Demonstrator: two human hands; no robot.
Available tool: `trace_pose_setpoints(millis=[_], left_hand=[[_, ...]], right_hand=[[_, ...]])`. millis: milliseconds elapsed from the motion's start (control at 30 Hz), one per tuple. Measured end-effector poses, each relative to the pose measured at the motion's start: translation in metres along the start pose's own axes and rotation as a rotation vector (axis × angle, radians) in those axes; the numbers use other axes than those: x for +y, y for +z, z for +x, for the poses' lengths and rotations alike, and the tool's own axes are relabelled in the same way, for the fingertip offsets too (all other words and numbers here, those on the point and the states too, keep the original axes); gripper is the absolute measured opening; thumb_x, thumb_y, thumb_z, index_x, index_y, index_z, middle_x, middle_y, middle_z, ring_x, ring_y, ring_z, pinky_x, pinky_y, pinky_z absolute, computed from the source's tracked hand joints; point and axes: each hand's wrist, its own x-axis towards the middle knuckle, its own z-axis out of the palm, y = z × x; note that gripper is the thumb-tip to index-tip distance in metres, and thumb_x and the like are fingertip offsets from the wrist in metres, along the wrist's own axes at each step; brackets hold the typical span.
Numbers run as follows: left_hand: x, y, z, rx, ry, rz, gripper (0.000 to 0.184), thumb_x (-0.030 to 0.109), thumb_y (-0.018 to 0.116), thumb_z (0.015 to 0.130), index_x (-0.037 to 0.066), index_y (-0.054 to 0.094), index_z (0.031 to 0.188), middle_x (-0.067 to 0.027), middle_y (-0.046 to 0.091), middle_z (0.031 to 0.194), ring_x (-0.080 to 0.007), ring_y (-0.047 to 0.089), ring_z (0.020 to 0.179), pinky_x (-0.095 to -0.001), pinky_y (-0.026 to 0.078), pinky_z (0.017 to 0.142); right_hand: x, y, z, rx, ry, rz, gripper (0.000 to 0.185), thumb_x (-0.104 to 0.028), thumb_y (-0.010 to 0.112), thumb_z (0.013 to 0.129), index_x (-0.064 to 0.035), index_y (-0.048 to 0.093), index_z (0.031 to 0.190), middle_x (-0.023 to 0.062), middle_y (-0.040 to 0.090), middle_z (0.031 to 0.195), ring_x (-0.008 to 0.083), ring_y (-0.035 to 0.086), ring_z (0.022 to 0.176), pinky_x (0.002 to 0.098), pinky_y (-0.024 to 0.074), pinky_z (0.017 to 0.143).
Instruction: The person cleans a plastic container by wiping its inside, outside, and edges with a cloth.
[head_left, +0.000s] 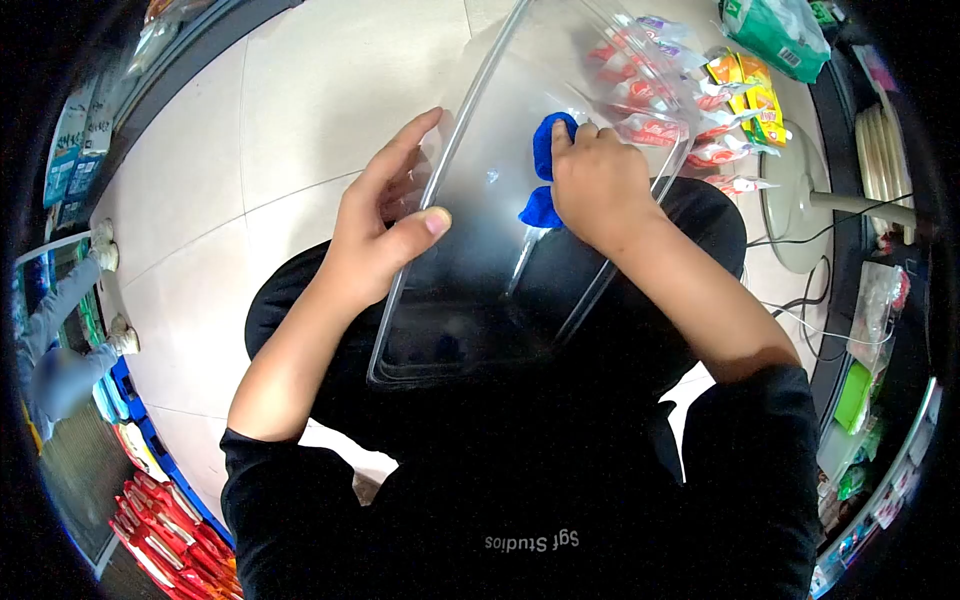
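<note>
A clear plastic bin (pixel 470 300) rests tilted across my lap, its near end over my dark trousers. My left hand (pixel 375 225) grips the bin's left wall, with the thumb on the rim and the fingers behind the outer side. Inside the bin, my right hand (pixel 600 185) presses a blue cloth (pixel 541 208) to the clear surface. Part of the cloth shows beyond the index finger and part below the knuckles; the rest is hidden under the hand. A pale streak runs on the plastic below the cloth.
Red-and-white packets (pixel 720 150) and yellow packets (pixel 762 105) lie on the tiled floor (pixel 190 200) beyond the bin. A green package (pixel 780 35) is at top right, near a round stand base (pixel 795 225) and cables. Shelves line both sides. Another person (pixel 65 300) stands at left.
</note>
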Motion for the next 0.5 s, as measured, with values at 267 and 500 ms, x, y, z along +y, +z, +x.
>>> trace_pose_setpoints(millis=[267,500], left_hand=[[0.003,0.001,-0.003,-0.028,0.076,0.098,0.078,0.023,0.066,0.068,0.004,0.037,0.138,-0.0118,0.054,0.100,-0.0228,0.055,0.095,-0.0328,0.041,0.087],[0.001,0.000,-0.002,-0.049,0.112,0.141,0.079,0.024,0.066,0.067,0.005,0.038,0.138,-0.0130,0.055,0.100,-0.0234,0.056,0.095,-0.0339,0.042,0.085]], right_hand=[[0.020,0.005,0.009,0.072,0.011,-0.164,0.038,-0.022,0.053,0.083,-0.0011,0.058,0.114,0.0129,0.063,0.090,0.0241,0.062,0.081,0.0322,0.0523,0.059],[0.022,0.000,0.006,0.055,0.032,-0.111,0.052,-0.039,0.064,0.076,-0.0019,0.058,0.112,0.0121,0.062,0.094,0.0238,0.061,0.087,0.0325,0.0529,0.062]])
